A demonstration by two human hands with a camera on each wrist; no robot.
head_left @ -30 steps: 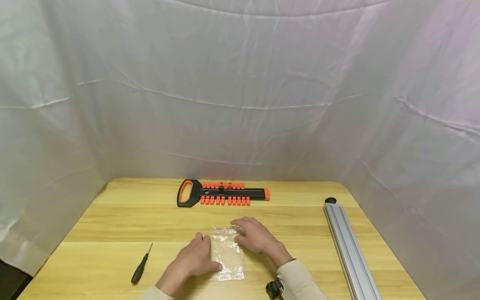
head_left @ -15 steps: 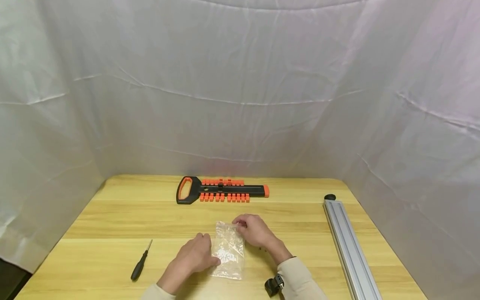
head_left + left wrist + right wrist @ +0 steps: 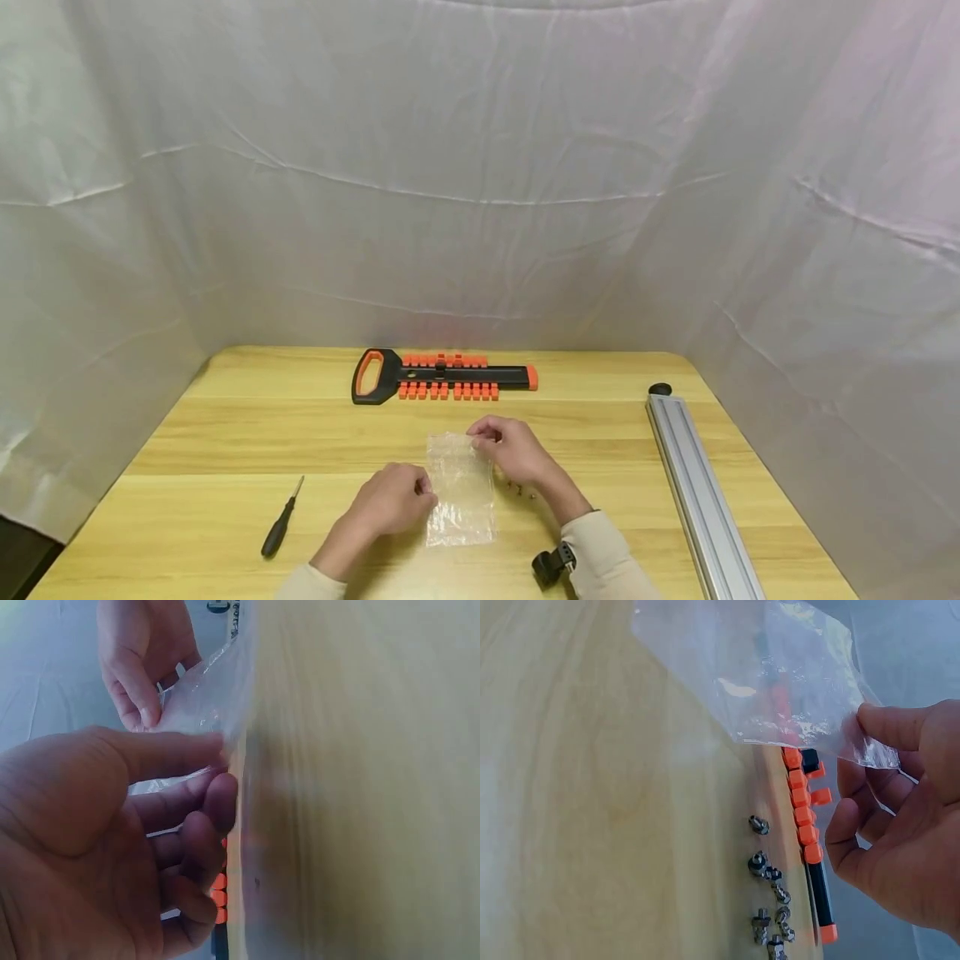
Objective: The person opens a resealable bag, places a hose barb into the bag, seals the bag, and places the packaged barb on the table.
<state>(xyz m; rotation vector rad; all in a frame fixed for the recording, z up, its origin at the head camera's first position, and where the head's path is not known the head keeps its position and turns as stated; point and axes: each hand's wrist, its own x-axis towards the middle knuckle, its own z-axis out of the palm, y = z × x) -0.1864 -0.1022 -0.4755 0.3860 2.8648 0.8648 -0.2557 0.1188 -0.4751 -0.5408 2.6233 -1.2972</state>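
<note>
A clear plastic bag is held up in front of me, with no contents visible in it. My right hand pinches its far right corner between thumb and fingers. At its left edge, my left hand pinches the plastic between thumb and forefinger, the other fingers curled loosely. The right wrist view shows the bag's lower side raised off the table. Several small metal fittings lie loose on the wood beneath the right hand, partly hidden by that arm in the head view.
A black screwdriver lies to the left. Along the back is a black and orange rack with a handle and orange clips. A long grey metal bar runs down the right side. Grey fabric encloses the table.
The bag has been raised and shifted slightly away from me. My left hand has gone from resting on it to pinching its edge. More metal fittings show beside the right hand.
</note>
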